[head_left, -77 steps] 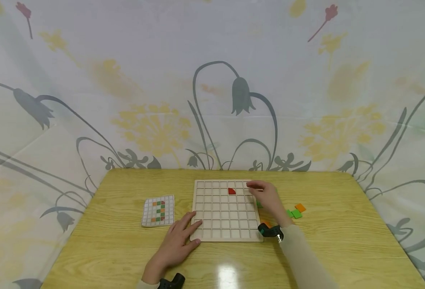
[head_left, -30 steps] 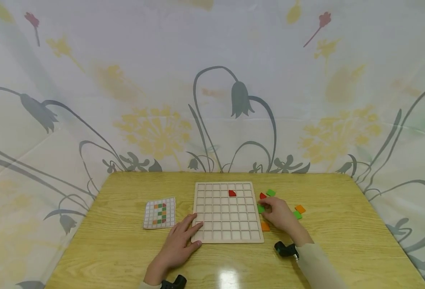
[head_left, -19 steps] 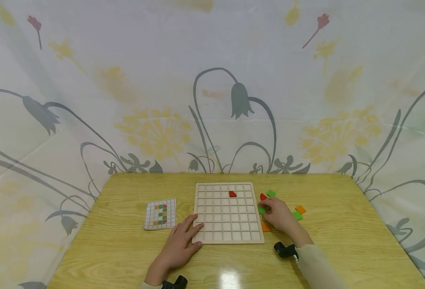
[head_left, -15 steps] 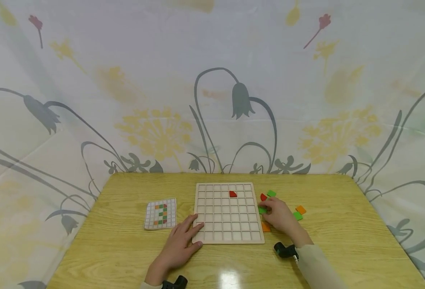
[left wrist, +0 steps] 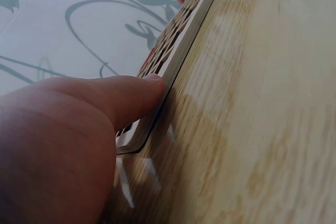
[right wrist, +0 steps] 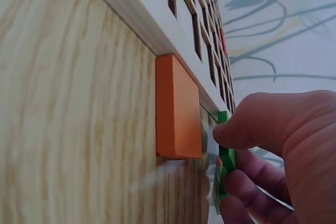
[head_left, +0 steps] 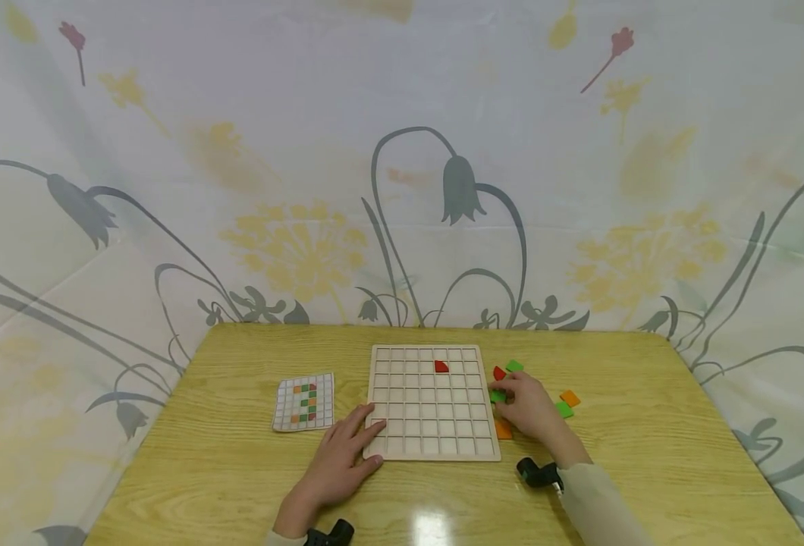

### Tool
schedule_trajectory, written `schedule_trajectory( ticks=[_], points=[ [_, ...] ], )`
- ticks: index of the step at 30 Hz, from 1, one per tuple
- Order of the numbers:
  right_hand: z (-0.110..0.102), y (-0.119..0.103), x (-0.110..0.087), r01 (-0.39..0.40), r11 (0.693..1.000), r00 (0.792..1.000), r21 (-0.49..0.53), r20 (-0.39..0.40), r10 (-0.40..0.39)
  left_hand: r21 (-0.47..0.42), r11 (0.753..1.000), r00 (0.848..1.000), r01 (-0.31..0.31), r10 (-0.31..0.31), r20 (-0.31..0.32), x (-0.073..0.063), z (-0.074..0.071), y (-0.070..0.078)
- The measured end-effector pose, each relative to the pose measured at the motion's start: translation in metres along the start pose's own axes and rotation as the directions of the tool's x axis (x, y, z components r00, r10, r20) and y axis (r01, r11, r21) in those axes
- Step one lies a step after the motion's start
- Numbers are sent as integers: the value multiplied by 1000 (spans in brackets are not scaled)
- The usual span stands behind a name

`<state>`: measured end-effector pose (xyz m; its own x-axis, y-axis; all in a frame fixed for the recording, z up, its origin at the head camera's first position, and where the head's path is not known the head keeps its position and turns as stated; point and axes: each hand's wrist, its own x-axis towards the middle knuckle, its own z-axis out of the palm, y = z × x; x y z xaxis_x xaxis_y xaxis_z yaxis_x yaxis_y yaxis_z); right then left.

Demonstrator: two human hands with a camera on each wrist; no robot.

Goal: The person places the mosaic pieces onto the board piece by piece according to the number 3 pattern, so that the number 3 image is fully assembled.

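The pale wooden grid board (head_left: 375, 379) lies flat on the table, with one red quarter-round tile (head_left: 441, 367) in a cell of its second row. My left hand (head_left: 337, 459) rests at the board's lower left corner, fingers spread over its edge; the left wrist view has the thumb along the front edge. Beside the board's right edge, my right hand (head_left: 530, 406) pinches a green square tile (right wrist: 226, 153) between thumb and fingers. In the right wrist view an orange square tile (right wrist: 181, 111) lies against the board, nearer the camera than that hand.
A paper pattern card (head_left: 286, 409) with coloured squares on a grid lies left of the board. Behind my right hand are another red tile (head_left: 499, 373) and a green tile (head_left: 514, 366). Farther right, an orange tile (head_left: 570, 397) lies next to a green tile (head_left: 563, 410).
My right hand has come from over the board's upper right corner down to the tiles beside it, where it now pinches the green tile. The left hand stays put.
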<state>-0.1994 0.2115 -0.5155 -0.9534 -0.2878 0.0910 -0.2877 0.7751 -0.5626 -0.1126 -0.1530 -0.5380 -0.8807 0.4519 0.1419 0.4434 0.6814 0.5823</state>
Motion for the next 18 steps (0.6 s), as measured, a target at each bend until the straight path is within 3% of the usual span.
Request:
schedule_trajectory(
  ticks=[18],
  points=[
    [8,-13,15,59,998,997,20,-50,-57,-4,1000,1000,8,-8,-6,0,0,0]
  ],
)
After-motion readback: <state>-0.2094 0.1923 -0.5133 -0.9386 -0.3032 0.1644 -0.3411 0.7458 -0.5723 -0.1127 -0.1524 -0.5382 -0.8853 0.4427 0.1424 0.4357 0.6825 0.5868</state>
